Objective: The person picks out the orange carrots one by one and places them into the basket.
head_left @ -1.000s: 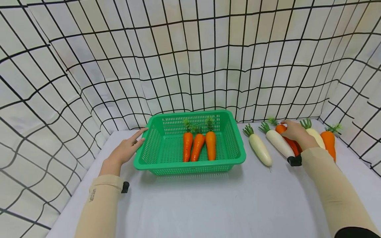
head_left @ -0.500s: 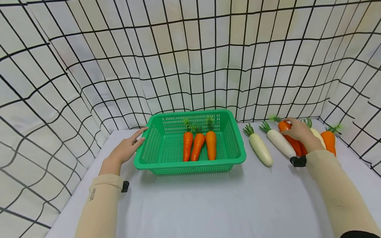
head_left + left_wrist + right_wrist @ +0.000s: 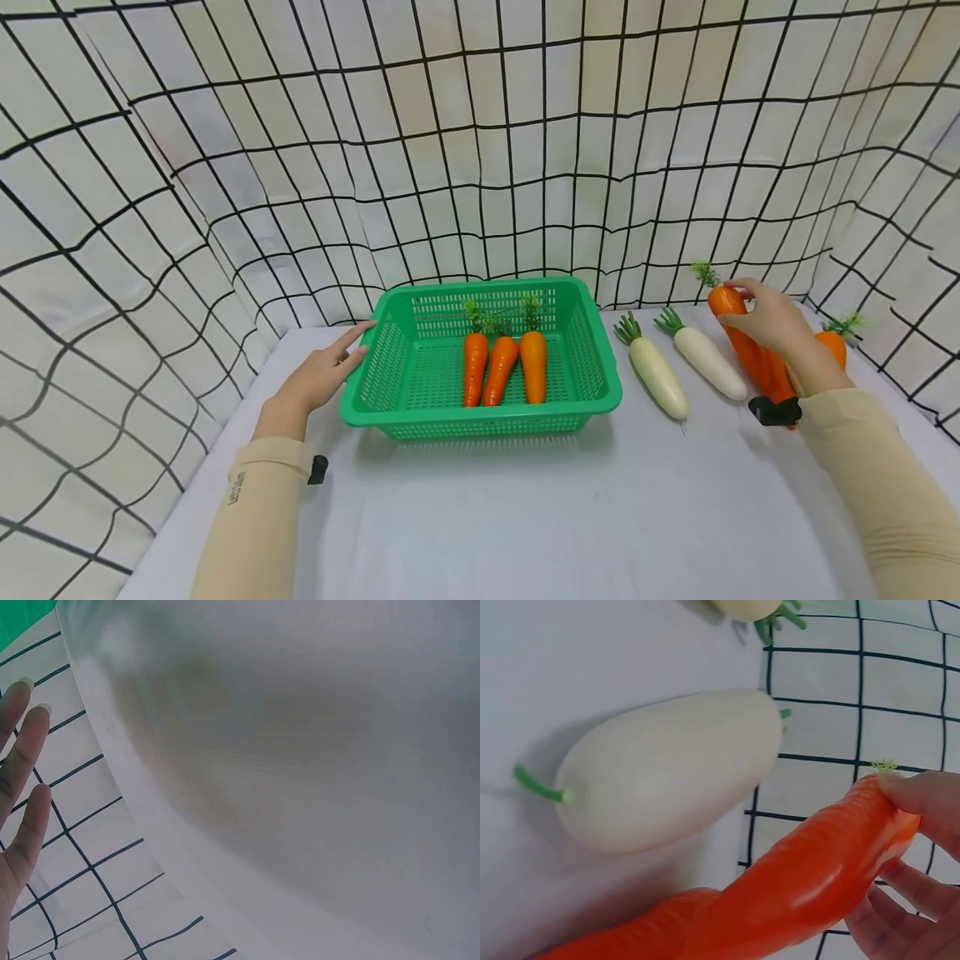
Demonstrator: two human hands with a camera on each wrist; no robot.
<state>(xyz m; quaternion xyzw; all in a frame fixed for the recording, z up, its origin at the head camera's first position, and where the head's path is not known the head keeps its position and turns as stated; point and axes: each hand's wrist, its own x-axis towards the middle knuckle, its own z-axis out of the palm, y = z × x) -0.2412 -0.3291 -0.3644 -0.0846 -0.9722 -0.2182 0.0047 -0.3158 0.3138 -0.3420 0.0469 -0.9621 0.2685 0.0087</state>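
Note:
My right hand (image 3: 776,321) pinches an orange carrot (image 3: 742,342) near its leafy top, at the right of the head view. In the right wrist view the carrot (image 3: 802,877) slants down to the lower left; whether its lower part forks or overlaps another carrot, I cannot tell. A white radish (image 3: 667,772) lies beside it there. My left hand (image 3: 318,379) rests with extended fingers at the left rim of a green basket (image 3: 480,417). Inside the basket lie three carrots (image 3: 501,367), leaves toward the back. The left wrist view catches only some fingers (image 3: 26,761).
Two white radishes (image 3: 657,375) lie right of the basket, between it and my right hand. Another carrot (image 3: 832,343) is partly hidden behind that hand. A black grid net (image 3: 525,200) over white cloth encloses the white table (image 3: 480,517) at back and sides.
My right hand has moved right and up with the carrot, whose top now stands higher and farther from the white radish. The left hand and the basket stay put.

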